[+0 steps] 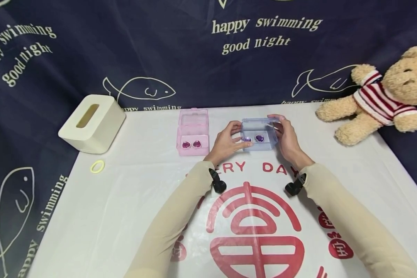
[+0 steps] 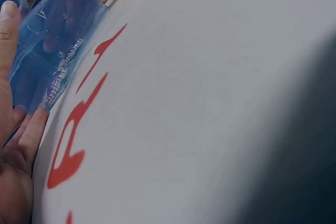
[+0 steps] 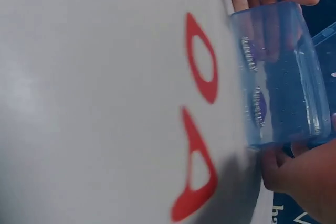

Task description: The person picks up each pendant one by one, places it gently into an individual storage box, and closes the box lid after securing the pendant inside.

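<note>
A clear blue plastic box (image 1: 264,147) is between my two hands on the table, its lid raised at the back. Inside lie two purple gem pieces (image 1: 259,138) edged with small clear stones; fingers partly cover the left one. My left hand (image 1: 227,142) grips the box's left side, thumb along the front. On the other side, my right hand (image 1: 287,139) holds the right wall and lid edge. Both wrist views show the blue box (image 3: 287,103) with fingers at its ends. Just left stands an opened pink box (image 1: 198,152) with two deep-pink gem pieces (image 1: 196,144).
A cream tissue box (image 1: 105,131) stands at the back left, and a pale yellow ring (image 1: 97,166) lies before it. At the back right sits a teddy bear (image 1: 375,100) in a striped shirt. A dark blue printed curtain (image 1: 201,73) hangs behind the table.
</note>
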Tool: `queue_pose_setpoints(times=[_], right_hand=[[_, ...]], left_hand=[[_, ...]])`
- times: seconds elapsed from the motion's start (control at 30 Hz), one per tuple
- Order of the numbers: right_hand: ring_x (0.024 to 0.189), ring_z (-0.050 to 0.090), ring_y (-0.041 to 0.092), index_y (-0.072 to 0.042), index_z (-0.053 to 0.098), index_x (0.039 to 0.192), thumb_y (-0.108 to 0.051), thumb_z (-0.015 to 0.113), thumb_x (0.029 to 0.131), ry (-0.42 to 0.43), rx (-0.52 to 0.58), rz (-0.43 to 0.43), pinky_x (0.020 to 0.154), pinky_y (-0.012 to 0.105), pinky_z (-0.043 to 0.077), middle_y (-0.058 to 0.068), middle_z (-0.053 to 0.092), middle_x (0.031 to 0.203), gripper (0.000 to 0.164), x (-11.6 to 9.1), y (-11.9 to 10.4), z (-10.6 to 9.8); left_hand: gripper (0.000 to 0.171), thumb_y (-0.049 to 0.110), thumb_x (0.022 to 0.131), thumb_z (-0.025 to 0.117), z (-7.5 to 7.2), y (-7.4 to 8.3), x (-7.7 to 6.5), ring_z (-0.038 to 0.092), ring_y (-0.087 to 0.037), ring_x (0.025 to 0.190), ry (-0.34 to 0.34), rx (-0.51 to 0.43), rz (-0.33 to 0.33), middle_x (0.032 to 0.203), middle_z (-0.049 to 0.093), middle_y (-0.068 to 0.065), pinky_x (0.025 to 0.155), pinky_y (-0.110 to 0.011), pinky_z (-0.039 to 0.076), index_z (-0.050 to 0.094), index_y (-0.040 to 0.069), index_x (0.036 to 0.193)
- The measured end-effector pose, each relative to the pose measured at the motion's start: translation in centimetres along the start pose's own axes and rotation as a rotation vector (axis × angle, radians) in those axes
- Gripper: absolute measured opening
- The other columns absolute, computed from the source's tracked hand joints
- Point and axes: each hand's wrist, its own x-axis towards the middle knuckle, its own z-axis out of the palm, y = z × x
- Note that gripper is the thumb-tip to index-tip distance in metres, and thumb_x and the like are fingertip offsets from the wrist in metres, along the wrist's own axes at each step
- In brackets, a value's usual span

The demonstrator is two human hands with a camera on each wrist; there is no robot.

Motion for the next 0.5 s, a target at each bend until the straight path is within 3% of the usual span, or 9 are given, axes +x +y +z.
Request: queue_pose_setpoints(times=[0.07,0.17,0.37,0.5], right_hand=[[0.101,0.048,0.011,-0.014,0.056,0.114,-0.015,0.036,0.098,-0.012,-0.036,0.008,0.082,0.019,0.041,-0.003,0.052,0.114,0.026,-0.25,0.33,-0.17],[0.101,0.046,0.013,-0.008,0.053,0.119,-0.001,0.042,0.089,-0.023,-0.122,0.037,0.084,0.019,0.039,0.005,0.047,0.12,0.033,-0.42,0.59,-0.28],[0.111,0.046,0.014,-0.005,0.043,0.134,-0.002,0.05,0.088,-0.047,-0.275,0.024,0.093,0.018,0.037,0.02,0.046,0.134,0.047,-0.76,0.85,-0.52],[0.131,0.04,0.022,-0.007,0.043,0.135,-0.004,0.055,0.089,-0.062,-0.313,0.02,0.108,0.027,0.035,0.019,0.041,0.145,0.048,-0.78,1.0,-0.75]], left_hand=[[0.075,0.019,0.07,0.087,-0.02,-0.08,0.05,0.055,-0.019,0.126,0.001,0.003,0.001,0.132,0.056,-0.009,0.095,-0.017,0.054,0.047,0.012,0.132],[0.074,0.018,0.069,0.088,-0.09,-0.15,0.11,0.056,-0.019,0.125,-0.001,0.004,0.003,0.132,0.056,-0.008,0.095,-0.016,0.054,0.047,0.013,0.131],[0.07,0.025,0.075,0.084,-0.14,-0.03,0.11,0.056,-0.018,0.125,-0.01,0.081,-0.002,0.134,0.056,-0.008,0.095,-0.015,0.053,0.046,0.014,0.132],[0.065,0.032,0.08,0.08,-0.13,0.13,0.09,0.056,-0.017,0.126,-0.007,0.148,-0.001,0.134,0.057,-0.007,0.096,-0.015,0.052,0.045,0.014,0.133]])
